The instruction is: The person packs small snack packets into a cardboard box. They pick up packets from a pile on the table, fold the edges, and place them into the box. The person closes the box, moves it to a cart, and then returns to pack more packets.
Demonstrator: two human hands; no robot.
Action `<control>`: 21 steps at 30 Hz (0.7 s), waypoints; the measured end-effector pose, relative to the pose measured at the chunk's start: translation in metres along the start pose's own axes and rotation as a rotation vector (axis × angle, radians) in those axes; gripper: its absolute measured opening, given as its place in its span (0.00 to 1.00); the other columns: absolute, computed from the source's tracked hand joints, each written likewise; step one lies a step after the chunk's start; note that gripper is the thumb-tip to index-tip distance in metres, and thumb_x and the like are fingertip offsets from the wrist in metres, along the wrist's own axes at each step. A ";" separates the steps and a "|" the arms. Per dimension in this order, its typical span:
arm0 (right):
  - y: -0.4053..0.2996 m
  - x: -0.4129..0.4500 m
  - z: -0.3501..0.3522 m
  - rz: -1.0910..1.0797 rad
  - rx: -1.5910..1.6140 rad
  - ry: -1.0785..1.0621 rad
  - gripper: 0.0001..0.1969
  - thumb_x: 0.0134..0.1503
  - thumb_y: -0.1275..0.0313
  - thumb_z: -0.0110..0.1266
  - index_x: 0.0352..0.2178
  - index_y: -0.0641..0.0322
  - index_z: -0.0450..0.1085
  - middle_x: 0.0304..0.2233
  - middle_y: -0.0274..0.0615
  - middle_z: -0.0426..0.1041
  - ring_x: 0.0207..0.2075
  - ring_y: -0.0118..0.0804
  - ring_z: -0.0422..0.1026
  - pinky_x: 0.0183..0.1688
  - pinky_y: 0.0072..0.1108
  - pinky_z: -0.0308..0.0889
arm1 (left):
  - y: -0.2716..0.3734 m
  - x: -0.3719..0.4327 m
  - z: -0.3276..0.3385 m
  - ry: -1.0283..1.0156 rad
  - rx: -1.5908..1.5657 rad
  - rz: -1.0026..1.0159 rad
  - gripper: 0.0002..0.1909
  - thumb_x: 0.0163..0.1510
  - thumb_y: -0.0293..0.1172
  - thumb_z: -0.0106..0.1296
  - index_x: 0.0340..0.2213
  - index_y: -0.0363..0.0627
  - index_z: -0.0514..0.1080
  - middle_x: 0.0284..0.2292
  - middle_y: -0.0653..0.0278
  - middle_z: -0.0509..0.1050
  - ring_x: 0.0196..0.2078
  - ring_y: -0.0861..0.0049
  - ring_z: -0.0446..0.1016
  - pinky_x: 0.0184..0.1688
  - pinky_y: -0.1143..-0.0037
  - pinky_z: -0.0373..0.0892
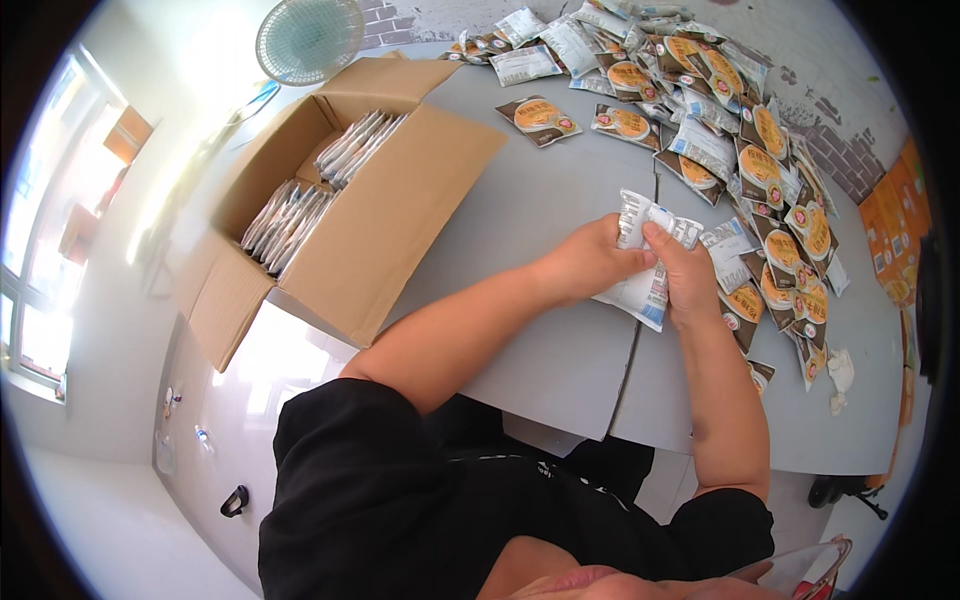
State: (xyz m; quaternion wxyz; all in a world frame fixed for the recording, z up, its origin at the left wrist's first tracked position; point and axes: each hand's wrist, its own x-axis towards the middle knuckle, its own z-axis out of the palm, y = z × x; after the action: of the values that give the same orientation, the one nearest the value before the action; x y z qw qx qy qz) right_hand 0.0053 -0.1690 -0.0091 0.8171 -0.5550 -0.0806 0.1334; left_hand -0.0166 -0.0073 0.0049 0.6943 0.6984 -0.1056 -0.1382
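Note:
My left hand [589, 259] and my right hand [686, 274] together grip a sealed plastic food packet [645, 289], its white printed back facing up and both thumbs pressing on it. It is held above the grey table [525, 322], near the seam. A large heap of similar packets [761, 176], some brown and orange side up, others white side up, spreads along the far and right part of the table. To the left, an open cardboard box [390, 217] holds two rows of packets [289, 225] standing on edge.
A mesh-guarded fan [309, 41] stands beyond the box. Crumpled white tissue [840, 371] lies at the table's right side. Orange printed cartons [896, 217] stand past the right edge. A bottle [202, 436] and a black object [235, 501] are on the floor at left.

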 end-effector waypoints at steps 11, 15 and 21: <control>0.003 0.003 -0.003 -0.091 0.034 0.025 0.16 0.59 0.63 0.52 0.41 0.66 0.70 0.35 0.39 0.74 0.34 0.28 0.73 0.36 0.20 0.69 | 0.011 -0.014 0.000 -0.205 -0.128 -0.183 0.23 0.57 0.35 0.53 0.51 0.41 0.62 0.41 0.58 0.74 0.38 0.70 0.76 0.35 0.73 0.77; 0.002 0.001 -0.008 -0.090 0.022 -0.018 0.16 0.59 0.63 0.52 0.41 0.66 0.70 0.36 0.39 0.74 0.34 0.28 0.72 0.37 0.20 0.68 | 0.011 -0.015 0.009 -0.130 -0.085 -0.147 0.22 0.57 0.37 0.54 0.50 0.42 0.63 0.41 0.59 0.74 0.37 0.72 0.76 0.32 0.76 0.76; 0.005 0.007 -0.003 -0.199 -0.014 0.159 0.22 0.59 0.56 0.52 0.42 0.68 0.69 0.35 0.38 0.73 0.34 0.25 0.70 0.37 0.19 0.66 | 0.003 -0.011 0.012 0.019 -0.136 -0.137 0.20 0.56 0.32 0.54 0.49 0.41 0.65 0.40 0.61 0.75 0.41 0.72 0.76 0.36 0.71 0.76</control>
State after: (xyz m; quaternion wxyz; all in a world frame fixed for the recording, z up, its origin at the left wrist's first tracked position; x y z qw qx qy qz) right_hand 0.0119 -0.1674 -0.0145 0.8263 -0.5586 -0.0711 0.0067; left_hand -0.0307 -0.0146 0.0082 0.7298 0.6567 -0.0413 -0.1858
